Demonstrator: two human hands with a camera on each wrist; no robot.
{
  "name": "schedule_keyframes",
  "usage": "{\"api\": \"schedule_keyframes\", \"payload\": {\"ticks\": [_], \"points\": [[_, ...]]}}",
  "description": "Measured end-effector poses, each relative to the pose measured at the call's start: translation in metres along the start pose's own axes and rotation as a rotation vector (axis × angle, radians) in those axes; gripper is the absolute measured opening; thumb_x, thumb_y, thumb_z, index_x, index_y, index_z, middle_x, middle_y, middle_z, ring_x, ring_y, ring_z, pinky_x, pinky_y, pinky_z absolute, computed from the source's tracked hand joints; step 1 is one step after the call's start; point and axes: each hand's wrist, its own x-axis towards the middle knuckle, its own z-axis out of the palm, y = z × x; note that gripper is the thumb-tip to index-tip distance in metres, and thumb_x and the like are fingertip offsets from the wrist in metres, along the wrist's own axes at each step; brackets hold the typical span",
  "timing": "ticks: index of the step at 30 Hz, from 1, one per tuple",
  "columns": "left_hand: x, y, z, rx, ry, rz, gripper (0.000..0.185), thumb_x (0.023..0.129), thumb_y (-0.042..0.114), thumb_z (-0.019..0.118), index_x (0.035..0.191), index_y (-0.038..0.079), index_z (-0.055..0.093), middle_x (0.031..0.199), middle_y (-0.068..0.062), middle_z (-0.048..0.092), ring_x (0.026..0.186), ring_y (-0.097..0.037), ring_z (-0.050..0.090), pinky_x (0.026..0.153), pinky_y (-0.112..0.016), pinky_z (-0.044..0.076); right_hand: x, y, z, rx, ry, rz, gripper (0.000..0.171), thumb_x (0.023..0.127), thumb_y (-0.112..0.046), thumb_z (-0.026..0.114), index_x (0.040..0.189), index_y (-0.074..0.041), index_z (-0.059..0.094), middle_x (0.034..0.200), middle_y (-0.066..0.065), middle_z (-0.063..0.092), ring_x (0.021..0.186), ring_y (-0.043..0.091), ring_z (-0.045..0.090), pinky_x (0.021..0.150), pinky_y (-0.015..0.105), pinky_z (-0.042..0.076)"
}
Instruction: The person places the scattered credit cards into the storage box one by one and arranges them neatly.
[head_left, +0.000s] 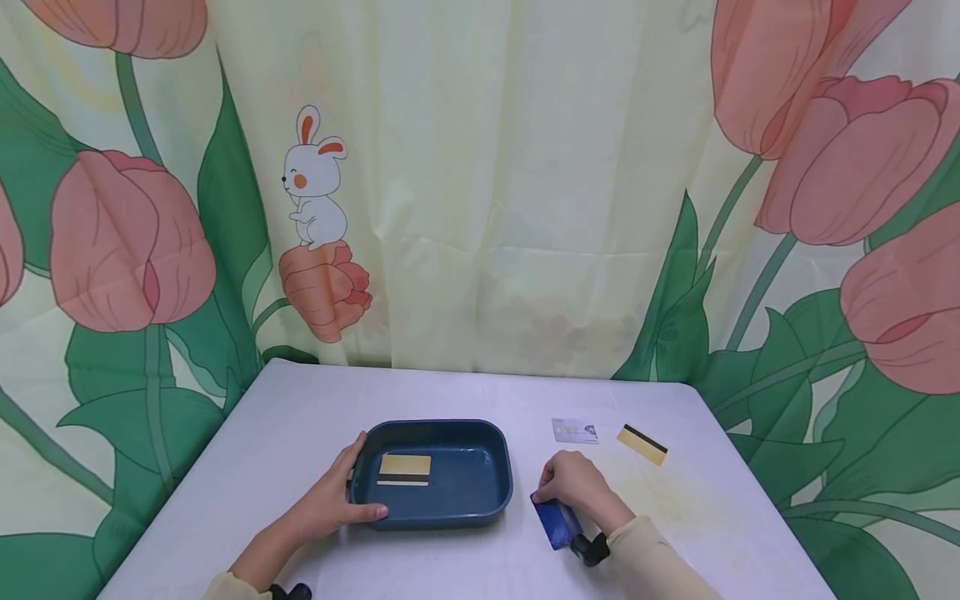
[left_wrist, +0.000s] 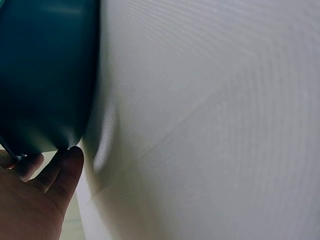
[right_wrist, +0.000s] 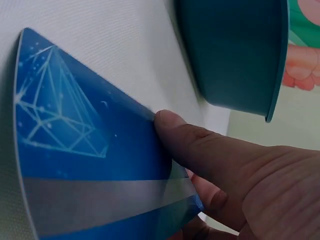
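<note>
My left hand (head_left: 326,497) rests against the left end of a dark blue rectangular tray (head_left: 450,521), its thumb along the near-left rim and its fingers straight along the left side. In the left wrist view, fingertips touch the outer wall. A gold card (head_left: 405,466) with a dark stripe lies inside the tray, toward the left. Right of the tray, my right hand (head_left: 577,486) pinches a blue card (head_left: 553,523) between thumb and fingers by one end. The right wrist view shows a diamond design and a grey band on this card, which tilts close over the table.
A silvery card (head_left: 575,431) and another gold card (head_left: 642,445) with a dark stripe lie on the white-covered table (head_left: 720,533), beyond my right hand. A curtain (head_left: 495,208) printed with tulips and a rabbit hangs behind the table's far edge.
</note>
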Motion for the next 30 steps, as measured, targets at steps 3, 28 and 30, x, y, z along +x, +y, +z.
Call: {"api": "schedule_keyframes", "payload": {"ticks": [3,28,30], "points": [[0.000,0.000,0.000,-0.005,-0.003,0.001,0.127,0.079,0.049,0.087,0.167,0.014,0.003,0.169,-0.025,0.015,0.150,-0.051,0.028,0.114,-0.072,0.032,0.000,0.002,-0.002,0.014,-0.015,-0.006,0.023,0.077,-0.020,0.090,0.067,-0.014,0.071,0.062,-0.003,0.063,0.062,0.015,0.056,0.059,0.029,0.042],[-0.002,0.003,-0.001,-0.004,0.000,-0.001,0.126,0.079,0.048,0.086,0.167,0.013,0.003,0.169,-0.026,0.015,0.150,-0.053,0.027,0.114,-0.073,0.032,-0.001,0.000,-0.021,0.204,-0.284,-0.116,0.013,0.082,-0.018,0.086,0.077,-0.010,0.078,0.069,-0.005,0.067,0.070,0.013,0.056,0.066,0.028,0.041],[-0.002,0.003,0.000,-0.004,0.000,-0.004,0.127,0.079,0.049,0.087,0.167,0.013,0.003,0.169,-0.026,0.015,0.151,-0.053,0.026,0.114,-0.073,0.032,-0.001,-0.001,-0.022,0.217,-0.323,-0.111,0.012,0.084,-0.019,0.084,0.079,-0.009,0.078,0.071,-0.004,0.068,0.072,0.013,0.057,0.068,0.028,0.042]]}}
